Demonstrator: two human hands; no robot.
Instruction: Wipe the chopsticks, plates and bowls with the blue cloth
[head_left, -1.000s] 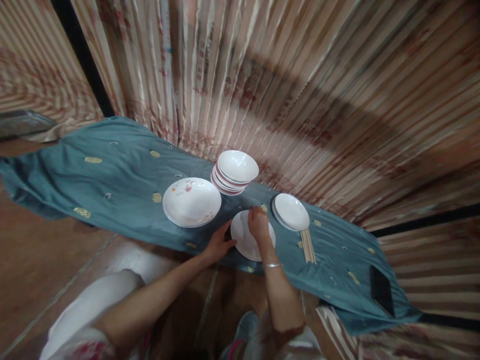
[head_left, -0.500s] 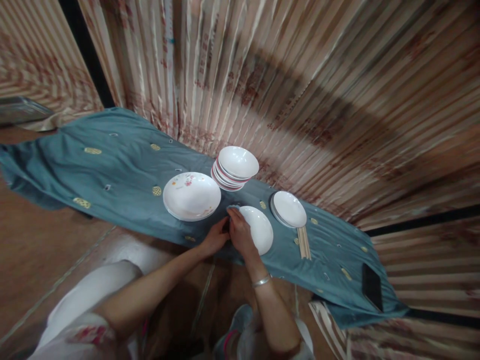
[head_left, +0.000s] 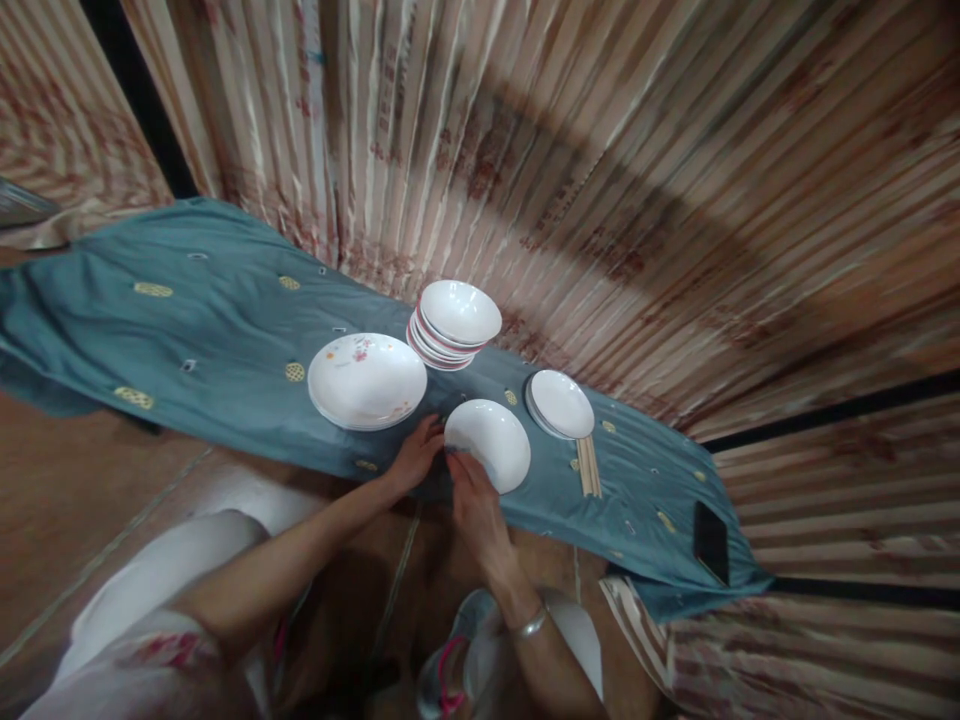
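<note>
A white bowl (head_left: 491, 440) rests on the teal tablecloth near its front edge. My left hand (head_left: 418, 452) is at the bowl's left side, its fingers bent toward the rim; whether it grips the rim is unclear. Over the bowl's near left rim lies my right hand (head_left: 474, 495), fingers together on a small greyish cloth that is mostly hidden beneath them. Left of my hands is a large white plate with flowers (head_left: 367, 382), on top of another. Behind stands a stack of white bowls with red rims (head_left: 459, 315).
To the right are a stack of small white plates (head_left: 562, 404) and wooden chopsticks (head_left: 589, 467). A black phone (head_left: 710, 542) lies at the right end of the teal tablecloth (head_left: 225, 330). A striped curtain (head_left: 570, 180) hangs behind.
My right hand has moved down to the bowl's near left rim, uncovering more of the bowl. My left hand has come up beside the bowl. The whole view has shifted slightly.
</note>
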